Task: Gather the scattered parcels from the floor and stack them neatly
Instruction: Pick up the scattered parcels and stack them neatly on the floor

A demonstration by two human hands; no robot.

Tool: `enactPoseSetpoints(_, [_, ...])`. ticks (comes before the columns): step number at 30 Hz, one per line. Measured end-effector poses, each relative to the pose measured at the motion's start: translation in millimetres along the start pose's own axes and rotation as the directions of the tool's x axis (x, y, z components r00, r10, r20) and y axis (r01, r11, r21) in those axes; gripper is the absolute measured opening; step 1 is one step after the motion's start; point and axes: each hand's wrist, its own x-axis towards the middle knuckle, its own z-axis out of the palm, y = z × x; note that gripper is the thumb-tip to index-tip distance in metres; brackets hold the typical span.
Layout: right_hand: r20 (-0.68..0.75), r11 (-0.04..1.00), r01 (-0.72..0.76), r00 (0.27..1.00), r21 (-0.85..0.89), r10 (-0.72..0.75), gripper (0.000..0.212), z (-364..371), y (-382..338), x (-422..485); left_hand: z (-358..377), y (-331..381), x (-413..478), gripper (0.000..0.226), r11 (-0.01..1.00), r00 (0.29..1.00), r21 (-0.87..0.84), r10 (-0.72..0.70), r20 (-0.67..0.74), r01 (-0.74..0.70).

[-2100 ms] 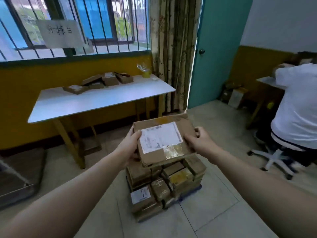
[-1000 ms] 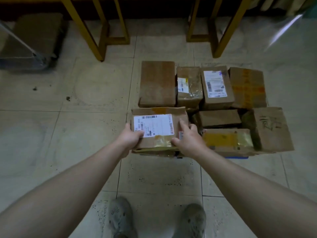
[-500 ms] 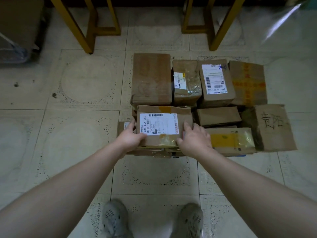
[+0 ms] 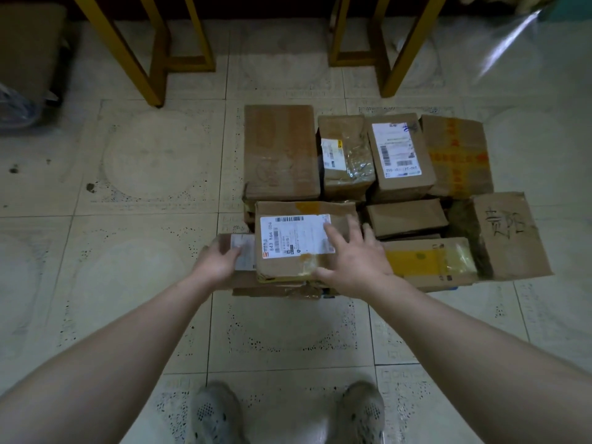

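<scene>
A stack of several brown cardboard parcels stands on the tiled floor in front of me. The parcel with a large white label (image 4: 288, 235) lies flat on the stack's near left corner. My right hand (image 4: 352, 261) hovers over or lightly touches its right end, fingers spread and straight. My left hand (image 4: 216, 262) is just off its left edge, fingers loosely bent, touching a lower parcel (image 4: 245, 256) that juts out beneath. Behind lie a plain brown box (image 4: 280, 152) and a labelled box (image 4: 398, 155); at the right is a box with handwriting (image 4: 509, 235).
Yellow table legs stand behind the stack, one pair at the left (image 4: 128, 49), another at the right (image 4: 400, 49). A dark bulky object (image 4: 28, 59) sits at the far left. My shoes (image 4: 214, 411) are on the bare tiled floor (image 4: 288, 331) near the stack.
I carried the white-labelled parcel down onto the stack's near left corner. Both hands held its ends half a second ago; now they have let go and the fingers have opened.
</scene>
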Motion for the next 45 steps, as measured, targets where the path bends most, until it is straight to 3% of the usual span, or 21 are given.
enactPoseSetpoints(2, [0.01,0.996,0.059,0.998,-0.068,-0.059,0.101,8.0,-0.8,8.5,7.6,-7.4,15.7,0.056,0.999,0.999,-0.028,-0.039,0.014,0.039])
enactPoseSetpoints(6, [0.04,0.995,0.094,0.995,-0.02,-0.094,0.101,16.0,1.1,16.7,24.5,-15.4,29.7,0.059,0.991,0.996,-0.11,-0.071,0.05,0.076])
enactPoseSetpoints(12, [-0.056,0.981,0.193,0.98,-0.018,-0.193,0.091,21.5,-1.5,7.4,25.8,-24.2,25.4,0.063,0.986,0.999,-0.168,-0.003,0.043,0.01])
enactPoseSetpoints(15, [-0.039,0.986,0.165,0.986,0.005,-0.165,0.088,24.6,-3.5,6.3,26.4,-26.3,19.2,0.052,0.976,0.997,-0.214,0.046,0.069,-0.03])
enactPoseSetpoints(20, [-0.014,0.989,0.144,0.99,0.022,-0.144,0.089,27.5,-4.2,5.0,25.1,-27.8,22.3,0.06,0.969,0.996,-0.247,0.026,0.083,-0.004])
enactPoseSetpoints(24, [-0.002,0.99,0.141,0.99,0.009,-0.141,0.092,23.9,-7.4,3.9,22.7,-23.9,22.7,0.05,0.966,0.997,-0.26,0.024,0.071,-0.005])
enactPoseSetpoints(26, [-0.009,0.992,0.127,0.992,0.011,-0.127,0.091,19.7,-7.9,1.0,18.9,-21.0,21.2,0.045,0.971,0.997,-0.239,0.014,0.073,0.004])
enactPoseSetpoints(32, [0.017,1.0,0.016,1.0,-0.023,-0.016,0.092,-13.1,1.2,-42.2,-11.4,3.9,-20.3,0.064,0.993,0.997,-0.112,-0.021,0.073,0.029])
enactPoseSetpoints(36, [0.023,0.99,-0.132,0.991,0.045,0.131,0.091,-63.0,17.6,-87.8,-36.2,47.1,-66.3,0.068,0.995,0.988,0.024,0.095,0.121,-0.099])
enactPoseSetpoints(40, [-0.027,0.968,-0.216,0.975,0.124,0.221,0.086,-108.9,46.9,-131.7,-35.3,99.9,-104.1,0.072,0.932,0.954,0.221,0.258,0.155,-0.288])
enactPoseSetpoints(45, [-0.056,0.937,-0.26,0.958,0.233,0.28,0.082,-143.7,113.4,-161.8,1.6,161.9,-141.5,0.077,0.865,0.928,0.338,0.337,0.157,-0.371])
